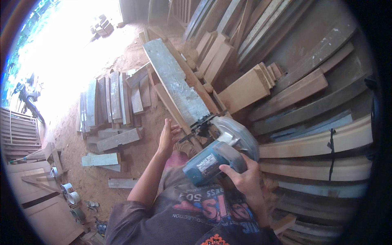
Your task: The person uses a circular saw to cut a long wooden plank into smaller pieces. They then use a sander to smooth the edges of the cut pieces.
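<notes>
The right hand gripped the saw, likely steadying it at the board; the left hand hung open, empty.

Short planks lay on the dirt floor, left side. Bike upper left, near slatted wooden frame. Long boards lined right side, dark strap across pale ones.

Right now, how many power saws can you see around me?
1. The blue circular saw is in your right hand, at the near end of the pale grey board. Others could be hidden behind the stacked timber.
</notes>
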`<state>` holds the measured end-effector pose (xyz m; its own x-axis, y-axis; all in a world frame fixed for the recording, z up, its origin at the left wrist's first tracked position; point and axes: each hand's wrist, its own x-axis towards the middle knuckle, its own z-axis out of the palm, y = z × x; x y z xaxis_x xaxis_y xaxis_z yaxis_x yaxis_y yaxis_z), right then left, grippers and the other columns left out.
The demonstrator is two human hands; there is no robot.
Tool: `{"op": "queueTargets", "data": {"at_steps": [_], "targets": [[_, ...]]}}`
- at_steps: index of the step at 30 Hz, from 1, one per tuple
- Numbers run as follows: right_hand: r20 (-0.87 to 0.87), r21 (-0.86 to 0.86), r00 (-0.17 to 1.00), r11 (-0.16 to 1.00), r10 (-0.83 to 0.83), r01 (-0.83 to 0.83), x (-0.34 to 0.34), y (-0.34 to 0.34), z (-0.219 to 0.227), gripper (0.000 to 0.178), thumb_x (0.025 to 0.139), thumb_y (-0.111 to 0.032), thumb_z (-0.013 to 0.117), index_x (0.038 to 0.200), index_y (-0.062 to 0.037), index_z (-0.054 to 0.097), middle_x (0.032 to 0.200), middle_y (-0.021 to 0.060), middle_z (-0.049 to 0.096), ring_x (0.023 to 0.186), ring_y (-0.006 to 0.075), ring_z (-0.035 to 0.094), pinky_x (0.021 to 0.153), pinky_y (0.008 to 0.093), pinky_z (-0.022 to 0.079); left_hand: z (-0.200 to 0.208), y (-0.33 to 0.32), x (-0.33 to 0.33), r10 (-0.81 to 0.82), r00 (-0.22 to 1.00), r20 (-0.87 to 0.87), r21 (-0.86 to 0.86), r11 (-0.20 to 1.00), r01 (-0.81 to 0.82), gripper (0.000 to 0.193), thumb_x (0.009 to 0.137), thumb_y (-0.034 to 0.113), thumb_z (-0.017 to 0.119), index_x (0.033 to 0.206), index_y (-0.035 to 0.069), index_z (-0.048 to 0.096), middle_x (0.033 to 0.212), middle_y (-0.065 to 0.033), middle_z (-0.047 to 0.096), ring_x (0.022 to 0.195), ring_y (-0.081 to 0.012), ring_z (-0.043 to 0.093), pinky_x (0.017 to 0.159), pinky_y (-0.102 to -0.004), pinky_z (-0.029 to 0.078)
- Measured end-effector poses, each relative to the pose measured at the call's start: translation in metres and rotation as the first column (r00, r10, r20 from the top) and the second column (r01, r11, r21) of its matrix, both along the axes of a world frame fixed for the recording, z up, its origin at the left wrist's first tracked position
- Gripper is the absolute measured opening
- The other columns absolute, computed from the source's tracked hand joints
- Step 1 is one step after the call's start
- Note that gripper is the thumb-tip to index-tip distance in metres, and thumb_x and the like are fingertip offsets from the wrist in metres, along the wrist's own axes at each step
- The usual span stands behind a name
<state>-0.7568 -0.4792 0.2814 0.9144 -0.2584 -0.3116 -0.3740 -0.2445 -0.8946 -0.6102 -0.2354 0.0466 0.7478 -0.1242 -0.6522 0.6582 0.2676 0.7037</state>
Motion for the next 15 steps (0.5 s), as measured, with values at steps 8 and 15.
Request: {"op": "queueTargets", "data": {"at_steps": [8,15], "targets": [[0.012,-0.088,0.998,0.994,0.059,-0.058,0.022,0.023,-0.034,0.039,0.09,-0.027,0.092,0.112,0.0014,0.076,0.097,0.0173,0.081,0.088,0.0237,0.08,0.08,0.038,0.06,0.027,-0.002,0.005,-0.247,0.937,0.248,-0.066,0.96,0.271,0.078,0.102,0.017,0.077,0.167,0.0,0.038,0.147,-0.0131,0.064,0.13,-0.023,0.063,0.11,-0.0392,0.051],[0.022,-0.04,0.996,0.995,0.089,-0.088,0.024,0.018,-0.042,0.052,0.098,-0.049,0.081,0.11,0.0018,0.075,0.093,0.0184,0.08,0.084,0.0255,0.078,0.077,0.0414,0.059,0.034,-0.022,0.01,-0.235,0.948,0.216,0.02,0.971,0.237,0.081,0.096,-0.005,0.074,0.167,0.004,0.037,0.143,-0.0143,0.065,0.132,-0.0243,0.064,0.113,-0.0398,0.053]]}}
